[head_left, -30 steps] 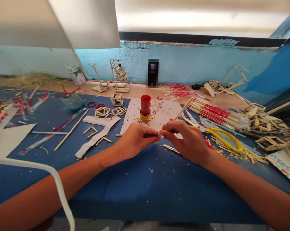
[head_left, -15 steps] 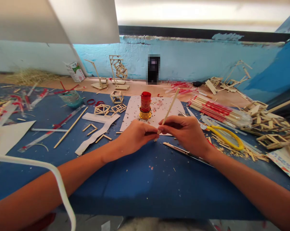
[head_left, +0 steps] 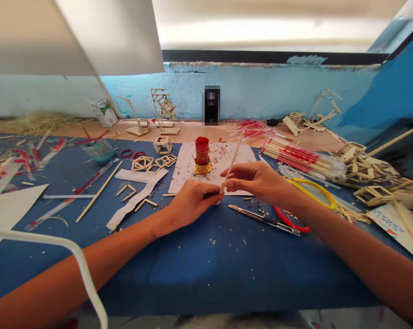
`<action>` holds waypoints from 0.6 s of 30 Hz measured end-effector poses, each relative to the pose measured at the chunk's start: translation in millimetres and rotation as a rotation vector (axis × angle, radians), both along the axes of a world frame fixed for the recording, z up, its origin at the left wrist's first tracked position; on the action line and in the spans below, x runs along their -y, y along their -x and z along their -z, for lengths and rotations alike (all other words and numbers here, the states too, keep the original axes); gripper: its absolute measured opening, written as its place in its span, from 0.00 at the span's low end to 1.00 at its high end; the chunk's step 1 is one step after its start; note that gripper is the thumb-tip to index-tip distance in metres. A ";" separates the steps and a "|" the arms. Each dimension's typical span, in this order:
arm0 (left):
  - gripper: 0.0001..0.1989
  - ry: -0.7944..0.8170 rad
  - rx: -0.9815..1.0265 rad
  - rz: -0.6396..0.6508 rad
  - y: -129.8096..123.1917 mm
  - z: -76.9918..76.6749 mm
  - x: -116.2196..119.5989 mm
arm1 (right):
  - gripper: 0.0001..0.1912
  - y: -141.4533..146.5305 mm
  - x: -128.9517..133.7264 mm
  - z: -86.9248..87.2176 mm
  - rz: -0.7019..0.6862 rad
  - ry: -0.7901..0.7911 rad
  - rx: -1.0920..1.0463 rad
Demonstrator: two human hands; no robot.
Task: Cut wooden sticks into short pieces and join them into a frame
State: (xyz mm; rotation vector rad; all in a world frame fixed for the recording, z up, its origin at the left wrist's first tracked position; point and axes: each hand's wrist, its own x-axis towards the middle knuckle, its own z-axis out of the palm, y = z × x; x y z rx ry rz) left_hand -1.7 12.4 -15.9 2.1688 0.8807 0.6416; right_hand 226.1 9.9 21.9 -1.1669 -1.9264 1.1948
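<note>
A thin pale wooden stick (head_left: pixel 237 148) stands at a slant between my hands, leaning right at its top. My left hand (head_left: pixel 190 202) pinches it near the lower end. My right hand (head_left: pixel 259 183) has thumb and forefinger around the stick just above. Behind my hands, a red candle-like cylinder (head_left: pixel 202 151) stands on a gold base (head_left: pixel 202 167), on a white board (head_left: pixel 182 160) strewn with dark and reddish bits. A craft knife (head_left: pixel 261 218) lies below my right hand. The stick's bottom tip is partly hidden by my left fingers.
Stick frames (head_left: pixel 144 163), paper strips (head_left: pixel 138 194) and a cup of bluish liquid (head_left: pixel 100 151) are on the left. Bundled sticks (head_left: pixel 299 157), a yellow loop handle (head_left: pixel 318 187), a red loop (head_left: pixel 288 222) and more stick frames are right. A white cable (head_left: pixel 79 256) crosses lower left.
The camera view has shifted slightly. My right forefinger and thumb look looser around the stick. The red loop beside my right forearm shows more now.
</note>
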 end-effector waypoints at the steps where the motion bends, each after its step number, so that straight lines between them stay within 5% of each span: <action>1: 0.10 -0.001 0.000 0.003 0.0 -0.7 0.7 | 0.18 -11.8 2.4 -6.6 0.004 -0.047 0.163; 5: 0.13 -0.012 -0.014 0.000 -0.2 -1.5 2.3 | 0.25 -74.3 21.8 -12.8 0.273 -0.256 0.939; 7: 0.14 -0.028 -0.024 -0.021 -0.7 -0.4 3.0 | 0.27 -98.9 33.4 -1.9 0.364 -0.183 1.109; 12: 0.14 -0.090 -0.047 -0.072 -2.5 -0.7 6.4 | 0.26 -111.4 43.4 25.4 0.445 -0.094 1.058; 18: 0.13 -0.217 -0.053 -0.129 -2.0 -12.2 8.9 | 0.30 -114.5 34.3 25.9 0.732 -0.037 0.740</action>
